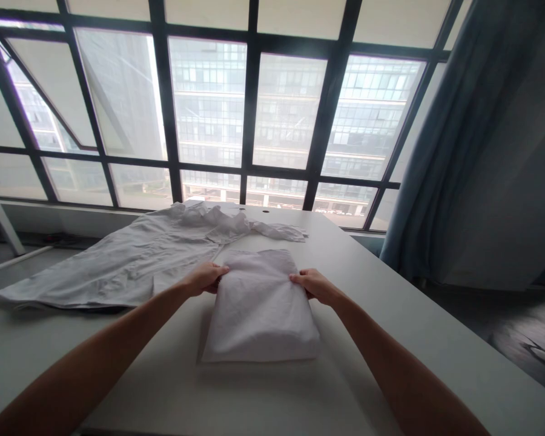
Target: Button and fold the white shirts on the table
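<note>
A white cloth folded into a neat rectangle is held just over the white table, its near edge casting a shadow below. My left hand pinches its left side toward the far end, thumb on top. On the opposite side, my right hand grips the right edge in the same way, fingers tucked underneath. Beyond and to the left, a white garment lies spread out and wrinkled, with a bunched part reaching across the back of the table.
Large dark-framed windows stand behind the table. A blue-grey curtain hangs at the right. Past the table's right edge, a pale blurred bundle sits lower down. A white metal leg shows at the far left.
</note>
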Motion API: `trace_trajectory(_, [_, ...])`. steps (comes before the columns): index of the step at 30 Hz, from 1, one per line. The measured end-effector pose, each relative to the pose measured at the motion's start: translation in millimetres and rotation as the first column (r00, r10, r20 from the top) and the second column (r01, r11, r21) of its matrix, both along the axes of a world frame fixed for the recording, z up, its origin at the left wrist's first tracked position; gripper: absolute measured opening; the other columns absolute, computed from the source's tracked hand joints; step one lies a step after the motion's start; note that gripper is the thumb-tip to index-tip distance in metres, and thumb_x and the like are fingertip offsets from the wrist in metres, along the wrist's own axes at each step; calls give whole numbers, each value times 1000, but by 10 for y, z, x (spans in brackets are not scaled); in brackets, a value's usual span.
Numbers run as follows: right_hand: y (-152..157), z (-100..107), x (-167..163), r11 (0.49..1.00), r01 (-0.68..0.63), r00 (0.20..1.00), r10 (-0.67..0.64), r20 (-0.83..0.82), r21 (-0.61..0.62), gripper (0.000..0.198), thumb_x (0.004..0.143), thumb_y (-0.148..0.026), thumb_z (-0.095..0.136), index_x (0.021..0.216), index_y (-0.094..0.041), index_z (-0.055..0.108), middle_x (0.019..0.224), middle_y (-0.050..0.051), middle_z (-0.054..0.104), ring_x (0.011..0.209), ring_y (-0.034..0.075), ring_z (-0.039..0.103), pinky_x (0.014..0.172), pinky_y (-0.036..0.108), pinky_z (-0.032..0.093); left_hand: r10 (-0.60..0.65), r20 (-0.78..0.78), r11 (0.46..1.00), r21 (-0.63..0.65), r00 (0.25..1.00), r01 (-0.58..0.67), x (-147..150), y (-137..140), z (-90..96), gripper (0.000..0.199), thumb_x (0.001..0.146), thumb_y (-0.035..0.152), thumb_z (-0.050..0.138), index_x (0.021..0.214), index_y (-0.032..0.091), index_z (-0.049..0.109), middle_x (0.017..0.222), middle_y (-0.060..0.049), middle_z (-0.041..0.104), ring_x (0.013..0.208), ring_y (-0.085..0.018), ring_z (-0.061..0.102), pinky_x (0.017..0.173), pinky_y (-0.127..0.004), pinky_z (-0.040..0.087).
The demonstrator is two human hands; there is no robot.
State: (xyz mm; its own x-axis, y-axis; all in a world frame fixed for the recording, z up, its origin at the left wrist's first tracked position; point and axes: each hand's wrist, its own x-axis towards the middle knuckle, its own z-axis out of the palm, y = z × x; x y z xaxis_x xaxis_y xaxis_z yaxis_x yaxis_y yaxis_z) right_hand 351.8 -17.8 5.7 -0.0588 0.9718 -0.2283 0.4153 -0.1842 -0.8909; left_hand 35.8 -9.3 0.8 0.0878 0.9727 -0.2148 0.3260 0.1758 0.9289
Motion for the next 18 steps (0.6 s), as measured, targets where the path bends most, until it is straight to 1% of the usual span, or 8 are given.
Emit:
trace_trajectory(3, [-70,30,-34,1000,2,948,-2,319,-1,27,89,-30,63,104,-7,65,90,14,70,70,21,67,60,32,56,26,-366,996,85,930,6,-4,-91,20,33,84,47,61,74,15,63,49,2,54,48,-17,57,53,-27,49])
trace_trajectory(5, [-151,77,-96,984,-18,851,-76,520,175,43,90,-31,62,125,-6,58,101,17,70,84,26,69,73,37,57,142,-584,946,318,799,64,49,-202,80,30,86,43,61,92,14,68,55,-2,61,58,-22,65,60,-29,50])
trace_trajectory(7, [-269,134,-197,902,-121,764,-182,620,414,52,91,-31,60,138,-9,50,118,19,67,104,28,66,90,40,52,245,-658,799,553,712,236,164,-366,149,32,88,42,60,104,16,68,69,-5,69,75,-25,70,72,-32,52])
trace_trajectory(8, [-341,154,-266,842,-188,743,-214,634,505,51,93,-31,58,139,-10,50,125,18,64,112,28,62,97,40,48,238,-670,711,613,703,344,243,-462,170,32,91,44,57,106,17,68,77,-7,72,84,-25,70,78,-34,52])
trace_trajectory(10, [-496,157,-434,756,-291,747,-204,632,587,48,95,-33,52,138,-12,52,134,17,59,122,28,56,105,39,43,105,-695,559,632,711,536,417,-661,162,34,97,44,49,109,19,68,98,-10,74,99,-26,67,89,-37,52])
trace_trajectory(12, [-646,92,-614,739,-347,758,-141,636,578,51,98,-37,46,144,-14,48,142,17,53,130,28,51,109,41,39,-29,-717,473,604,696,642,564,-833,75,38,100,43,43,122,20,64,123,-11,69,117,-27,61,102,-42,47])
trace_trajectory(16, [-832,-183,-840,778,-415,724,-32,690,472,64,100,-37,34,158,-12,23,162,14,27,147,28,29,119,46,26,-185,-773,506,455,607,733,649,-1013,-220,52,101,38,38,148,17,43,150,-14,48,141,-29,41,120,-49,28])
trace_trajectory(18, [-858,-314,-858,806,-439,697,28,717,396,68,101,-42,31,159,-8,20,163,14,21,150,30,22,122,48,19,-227,-798,533,377,557,757,615,-1036,-338,62,100,43,41,155,15,33,157,-15,36,147,-31,30,123,-53,21])
